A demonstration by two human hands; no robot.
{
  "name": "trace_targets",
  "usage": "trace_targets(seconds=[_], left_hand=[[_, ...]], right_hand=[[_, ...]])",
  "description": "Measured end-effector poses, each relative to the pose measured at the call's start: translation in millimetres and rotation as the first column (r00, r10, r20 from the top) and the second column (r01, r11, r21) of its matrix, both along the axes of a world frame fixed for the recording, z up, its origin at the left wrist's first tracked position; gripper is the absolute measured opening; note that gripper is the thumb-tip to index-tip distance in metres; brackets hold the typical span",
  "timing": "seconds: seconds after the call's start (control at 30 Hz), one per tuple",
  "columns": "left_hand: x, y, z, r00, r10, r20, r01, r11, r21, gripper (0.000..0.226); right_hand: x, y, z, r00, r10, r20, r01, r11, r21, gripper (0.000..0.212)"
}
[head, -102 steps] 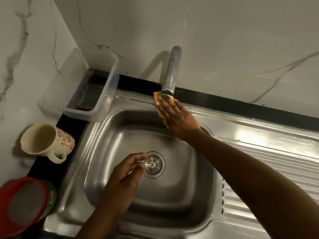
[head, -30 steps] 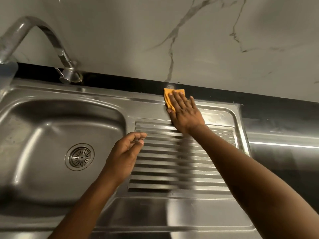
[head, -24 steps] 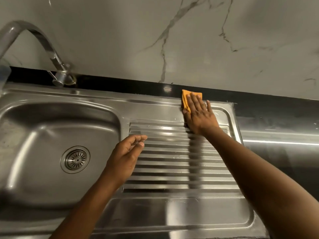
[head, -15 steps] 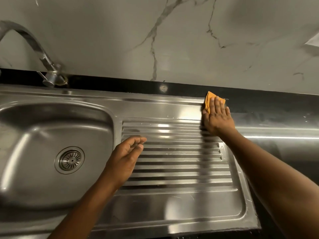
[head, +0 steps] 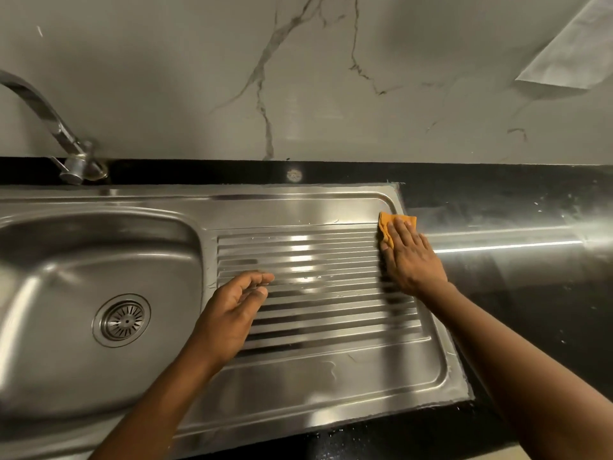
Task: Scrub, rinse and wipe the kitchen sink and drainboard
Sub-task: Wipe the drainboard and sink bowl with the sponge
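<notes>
A stainless steel sink basin [head: 66,260] with a round drain strainer [head: 121,319] fills the left. To its right lies the ribbed drainboard [head: 315,313]. My right hand [head: 409,257] presses an orange cloth [head: 386,224] flat against the drainboard's right rim, with straight fingers covering most of the cloth. My left hand [head: 232,317] hovers over the drainboard's left side, its fingers loosely curled and holding nothing. The tap [head: 49,127] rises at the back left.
A black countertop [head: 530,293] with water streaks and a bright reflection runs to the right of the drainboard. A marble-patterned wall [head: 298,78] stands behind. A pale sheet [head: 570,54] hangs at the top right.
My right hand slid the orange cloth from the tap's base rightward along the back rim, then toward me down the drainboard's right edge. The view followed; my left hand stayed hovering.
</notes>
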State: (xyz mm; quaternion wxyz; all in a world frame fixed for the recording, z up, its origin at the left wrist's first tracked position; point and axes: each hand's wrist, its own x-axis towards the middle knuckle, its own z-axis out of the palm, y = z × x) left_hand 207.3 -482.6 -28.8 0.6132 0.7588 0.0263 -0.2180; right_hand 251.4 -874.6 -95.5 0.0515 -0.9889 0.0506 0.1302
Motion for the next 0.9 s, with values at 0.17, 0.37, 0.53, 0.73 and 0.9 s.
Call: trace_targets(seconds=[0.17, 0.37, 0.53, 0.73, 0.9], left_hand=[[-14.1, 2.7, 5.5, 0.999, -0.049, -0.02, 0.049, 0.999, -0.003, 0.026], [-37.7, 7.3, 7.6, 0.999, -0.04, -0.014, 0.04, 0.999, 0.007, 0.026], [-55.7, 7.1, 13.7, 0.998, -0.066, -0.021, 0.066, 0.998, 0.016, 0.027], [-76.6, -0.1, 19.9, 0.989, -0.146, -0.01, 0.147, 0.989, 0.032, 0.026], [-89.1, -6.8, 23.5, 0.983, -0.185, 0.001, 0.185, 0.983, 0.003, 0.02]], right_hand=[[-46.5, 2.5, 2.6, 1.0, 0.003, -0.022, -0.003, 1.0, 0.006, 0.068], [-94.5, 4.6, 8.9, 0.999, 0.027, -0.048, -0.026, 0.999, 0.02, 0.067], [-145.0, 5.9, 9.4, 0.997, 0.031, -0.067, -0.03, 0.999, 0.017, 0.066], [-208.8, 7.2, 17.8, 0.995, 0.036, -0.098, -0.027, 0.995, 0.1, 0.067], [-246.3, 16.6, 15.3, 0.994, -0.026, -0.105, 0.039, 0.992, 0.123, 0.067]])
